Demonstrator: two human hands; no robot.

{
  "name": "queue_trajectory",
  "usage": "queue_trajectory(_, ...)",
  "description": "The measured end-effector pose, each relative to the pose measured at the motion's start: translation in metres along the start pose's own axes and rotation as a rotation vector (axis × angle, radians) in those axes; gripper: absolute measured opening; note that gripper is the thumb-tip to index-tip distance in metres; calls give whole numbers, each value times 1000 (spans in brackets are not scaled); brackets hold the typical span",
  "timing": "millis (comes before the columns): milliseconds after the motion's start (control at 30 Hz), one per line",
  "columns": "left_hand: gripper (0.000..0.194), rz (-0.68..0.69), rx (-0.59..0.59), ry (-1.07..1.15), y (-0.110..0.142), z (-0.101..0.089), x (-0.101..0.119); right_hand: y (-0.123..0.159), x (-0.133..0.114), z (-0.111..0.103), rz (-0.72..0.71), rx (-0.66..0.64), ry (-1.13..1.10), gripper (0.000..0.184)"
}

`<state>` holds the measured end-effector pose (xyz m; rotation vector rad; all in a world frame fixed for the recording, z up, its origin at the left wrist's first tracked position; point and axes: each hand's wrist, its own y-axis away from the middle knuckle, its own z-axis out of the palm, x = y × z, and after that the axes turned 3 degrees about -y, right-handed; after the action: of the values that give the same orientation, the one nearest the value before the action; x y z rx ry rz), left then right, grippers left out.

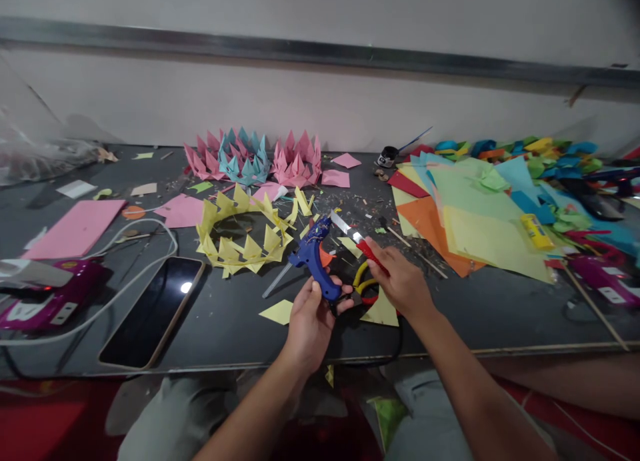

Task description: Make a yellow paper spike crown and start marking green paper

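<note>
My left hand (pixel 314 318) is closed round the handle of a blue hot glue gun (pixel 316 258), its nozzle end pointing away from me. A clear glue stick (pixel 277 280) sticks out of the gun's rear. In my right hand (pixel 400 278) is a red-handled utility knife (pixel 371 253), its blade close to the nozzle; whether they touch I cannot tell. Below my right hand lie scissors (pixel 361 274) with yellow and red handles, partly hidden, and a yellow paper piece (pixel 384 311). A yellow folded-paper crown (pixel 250 248) stands left of the glue gun.
Pink and blue paper crowns (pixel 297 164) stand by the wall. At left lie a phone (pixel 153 313), a white cable (pixel 120 231) and a purple power strip (pixel 65 294). Coloured paper sheets (pixel 480 228), a yellow glue stick tube (pixel 536 232) and a small black pot (pixel 387 156) are at right.
</note>
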<state>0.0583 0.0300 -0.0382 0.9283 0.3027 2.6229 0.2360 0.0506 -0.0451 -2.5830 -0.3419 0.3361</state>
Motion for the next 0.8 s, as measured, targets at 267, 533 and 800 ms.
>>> queue_trajectory(267, 22, -4, 0, -9, 0, 1, 2, 1, 2, 2, 32, -3, 11, 44)
queue_trajectory(533, 22, 0, 25, -18, -1, 1, 1, 1, 0, 2, 31, 44, 111, 42)
queue_trajectory(800, 21, -13, 24, -8, 0, 2, 3, 2, -1, 0, -19, 63, 81, 41)
